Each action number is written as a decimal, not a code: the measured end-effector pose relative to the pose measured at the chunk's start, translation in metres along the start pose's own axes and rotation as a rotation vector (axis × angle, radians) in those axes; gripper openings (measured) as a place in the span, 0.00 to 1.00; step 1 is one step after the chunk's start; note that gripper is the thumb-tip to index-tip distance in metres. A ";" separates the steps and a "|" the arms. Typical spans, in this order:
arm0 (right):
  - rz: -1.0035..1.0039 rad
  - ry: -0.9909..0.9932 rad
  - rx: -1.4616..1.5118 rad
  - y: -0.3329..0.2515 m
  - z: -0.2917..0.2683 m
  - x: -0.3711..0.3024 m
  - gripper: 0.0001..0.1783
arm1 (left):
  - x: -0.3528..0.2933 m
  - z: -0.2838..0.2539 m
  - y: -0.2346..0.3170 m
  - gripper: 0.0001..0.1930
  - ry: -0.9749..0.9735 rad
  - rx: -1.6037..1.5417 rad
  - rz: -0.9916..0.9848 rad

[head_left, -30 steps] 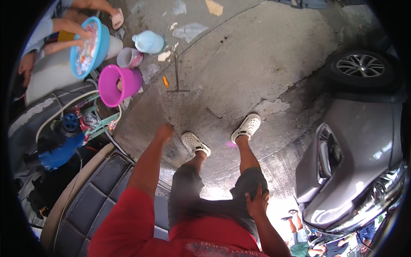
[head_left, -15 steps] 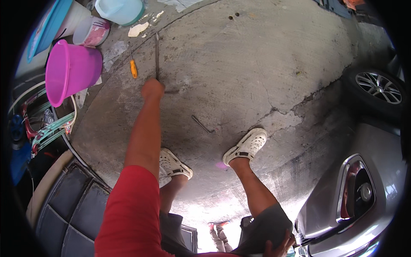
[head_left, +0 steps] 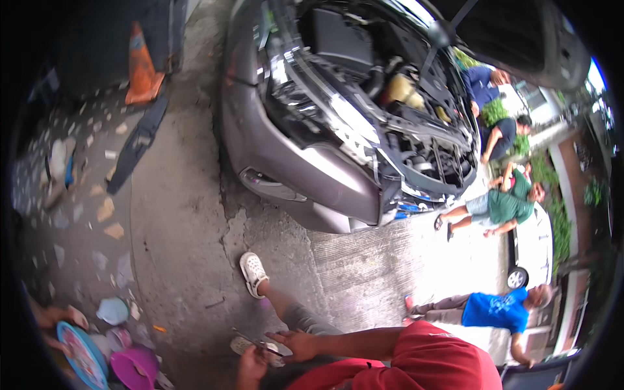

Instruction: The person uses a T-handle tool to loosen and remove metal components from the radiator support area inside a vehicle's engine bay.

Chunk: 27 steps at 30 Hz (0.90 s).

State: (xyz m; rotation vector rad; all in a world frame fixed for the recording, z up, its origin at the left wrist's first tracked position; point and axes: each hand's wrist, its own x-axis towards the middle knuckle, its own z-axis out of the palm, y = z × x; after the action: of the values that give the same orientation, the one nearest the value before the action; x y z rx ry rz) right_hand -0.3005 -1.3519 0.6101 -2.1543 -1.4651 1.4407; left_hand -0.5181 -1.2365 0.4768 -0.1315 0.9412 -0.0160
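Observation:
My left hand [head_left: 251,368] is closed around a dark L-shaped metal wrench [head_left: 261,344], held up at the lower edge above my white clog [head_left: 242,344]. My right hand [head_left: 298,344] is beside it with fingers stretched toward the wrench; whether they touch it I cannot tell. On the concrete lie a small bent metal rod [head_left: 214,303] and a screwdriver with an orange handle [head_left: 159,329], both apart from my hands.
A grey car [head_left: 305,175] stands ahead with its hood up and engine bay exposed. Several people stand at the right, one in a blue shirt [head_left: 497,312]. An orange cone [head_left: 141,68], a pink bucket [head_left: 134,365] and a blue basin [head_left: 81,354] with another person's hands are at the left.
My left hand has lifted the L-shaped wrench off the ground. My right hand has come from my thigh to beside it. The view has swung right toward the car.

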 end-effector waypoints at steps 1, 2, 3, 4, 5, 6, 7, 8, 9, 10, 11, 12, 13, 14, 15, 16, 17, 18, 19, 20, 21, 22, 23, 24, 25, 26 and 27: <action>0.013 -0.033 0.223 -0.019 -0.011 -0.012 0.41 | -0.020 0.028 -0.019 0.11 -0.055 0.054 -0.069; 0.015 -0.080 0.469 -0.028 0.002 -0.037 0.38 | -0.041 0.043 -0.034 0.12 -0.070 0.092 -0.114; -0.022 0.052 0.463 -0.026 0.011 -0.057 0.33 | -0.062 0.066 -0.049 0.13 -0.099 0.092 -0.139; -0.051 0.184 0.449 -0.013 0.022 -0.071 0.29 | -0.079 0.093 -0.062 0.14 -0.137 0.086 -0.170; -0.080 0.310 0.434 -0.004 0.026 -0.085 0.25 | -0.098 0.122 -0.069 0.15 -0.084 0.363 -0.144; -0.054 0.296 0.360 0.005 0.016 -0.110 0.24 | -0.119 0.153 -0.077 0.17 -0.023 0.627 -0.119; -0.025 0.297 0.296 0.013 0.002 -0.135 0.22 | -0.136 0.175 -0.077 0.18 0.045 0.906 -0.095; 0.006 0.293 0.230 0.021 -0.014 -0.161 0.21 | -0.129 0.159 -0.083 0.23 0.072 1.219 0.117; -0.003 0.295 0.249 0.025 -0.036 -0.190 0.20 | -0.134 0.171 -0.089 0.23 -0.004 1.569 0.373; -0.012 0.295 0.268 0.025 -0.063 -0.223 0.18 | -0.136 0.189 -0.097 0.24 -0.086 1.905 0.647; -0.020 0.283 0.280 0.030 -0.083 -0.257 0.18 | -0.136 0.204 -0.110 0.24 -0.169 2.212 0.938; -0.063 0.327 0.447 0.032 -0.089 -0.285 0.18 | -0.141 0.212 -0.119 0.23 -0.216 2.226 0.843; -0.106 0.379 0.584 0.051 -0.101 -0.309 0.18 | -0.121 0.225 -0.131 0.21 -0.276 2.220 0.784; -0.150 0.426 0.722 0.069 -0.115 -0.333 0.18 | -0.101 0.242 -0.143 0.19 -0.335 2.214 0.723; -0.131 0.456 0.865 0.080 -0.126 -0.356 0.17 | -0.094 0.261 -0.155 0.17 -0.323 2.295 0.726; -0.105 0.481 1.004 0.089 -0.138 -0.382 0.17 | -0.089 0.285 -0.167 0.16 -0.312 2.370 0.726; -0.075 0.505 1.146 0.098 -0.148 -0.404 0.16 | -0.085 0.310 -0.177 0.14 -0.301 2.448 0.722; -0.032 0.602 1.130 0.104 -0.153 -0.424 0.16 | -0.083 0.331 -0.188 0.13 -0.333 2.464 0.660; 0.005 0.704 1.107 0.109 -0.161 -0.442 0.15 | -0.081 0.357 -0.198 0.13 -0.365 2.480 0.610; 0.032 0.806 1.083 0.117 -0.168 -0.454 0.15 | -0.081 0.383 -0.206 0.12 -0.389 2.500 0.565; 0.076 0.906 1.034 0.126 -0.175 -0.464 0.14 | -0.084 0.411 -0.214 0.12 -0.420 2.504 0.642; 0.129 1.006 0.981 0.133 -0.184 -0.475 0.12 | -0.086 0.438 -0.223 0.12 -0.459 2.501 0.716; 0.182 1.102 0.928 0.139 -0.192 -0.485 0.11 | -0.085 0.462 -0.229 0.12 -0.573 2.494 0.873; 0.180 1.171 0.902 0.142 -0.202 -0.496 0.11 | -0.081 0.484 -0.234 0.13 -0.693 2.473 1.027; 0.180 1.243 0.873 0.138 -0.213 -0.511 0.11 | -0.079 0.505 -0.242 0.13 -0.726 2.433 1.082; 0.173 1.305 0.848 0.134 -0.226 -0.520 0.11 | -0.078 0.523 -0.246 0.14 -0.742 2.397 1.136; 0.147 1.340 0.833 0.131 -0.239 -0.529 0.10 | -0.081 0.546 -0.252 0.14 -0.725 2.406 1.163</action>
State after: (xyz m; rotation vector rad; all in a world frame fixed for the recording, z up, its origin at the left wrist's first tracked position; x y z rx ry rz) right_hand -0.0612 -1.7495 0.9832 -1.8582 -0.1557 0.2175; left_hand -0.1146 -1.4231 0.8896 2.4291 -0.3264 -0.0130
